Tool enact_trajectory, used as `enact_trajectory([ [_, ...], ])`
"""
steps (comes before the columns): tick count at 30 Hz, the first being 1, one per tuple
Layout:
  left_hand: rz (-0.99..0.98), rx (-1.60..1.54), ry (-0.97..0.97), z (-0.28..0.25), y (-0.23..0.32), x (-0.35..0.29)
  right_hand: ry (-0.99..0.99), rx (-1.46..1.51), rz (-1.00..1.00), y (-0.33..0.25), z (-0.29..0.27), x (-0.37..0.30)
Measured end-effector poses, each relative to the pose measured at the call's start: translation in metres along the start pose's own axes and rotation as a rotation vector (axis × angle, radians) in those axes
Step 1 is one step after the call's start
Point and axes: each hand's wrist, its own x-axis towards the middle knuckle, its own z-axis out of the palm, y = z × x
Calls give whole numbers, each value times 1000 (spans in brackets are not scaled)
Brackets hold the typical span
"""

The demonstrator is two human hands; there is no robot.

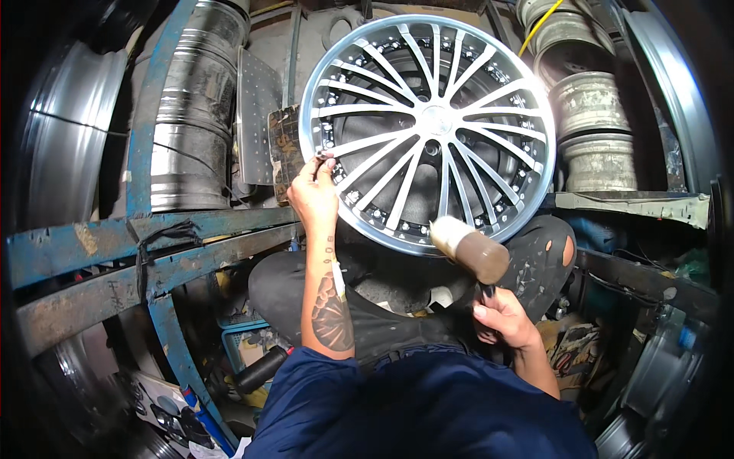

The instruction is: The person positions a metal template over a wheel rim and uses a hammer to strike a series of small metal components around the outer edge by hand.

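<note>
One multi-spoke alloy wheel (430, 130): left hand (313, 195) pinches small tool at rim; right hand (501, 317) grip closed on rubber mallet (468, 246). Risk: glancing blow mars spokes.

Wheel (428, 130) upright on lap; mallet (468, 246) before lower rim (stacked rims (592, 130) right).

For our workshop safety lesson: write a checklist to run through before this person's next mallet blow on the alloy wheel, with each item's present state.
1. Right hand grips the mallet handle: ok.
2. Left hand steadies the alloy wheel at its rim: ok.
3. Left hand is away from the mallet head: ok.
4. Wheel propped on the lap, between the knees: ok.
5. Gloves worn: not ok, both hands bare.
6. Eye protection: cannot tell.
</note>
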Motion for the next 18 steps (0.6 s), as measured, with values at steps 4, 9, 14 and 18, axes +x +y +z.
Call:
enact_trajectory([
  [4,-69,-26,-33,-5,1,-2,-88,-145,-102,-41,46,29],
  [9,-67,-75,-29,-8,-3,1,-31,-129,-6,-65,76,67],
  [14,35,-27,-59,-9,-2,-2,71,-107,-228,-59,63,51],
  [18,32,29,-90,-8,8,-4,222,20,-499,-18,35,2],
])
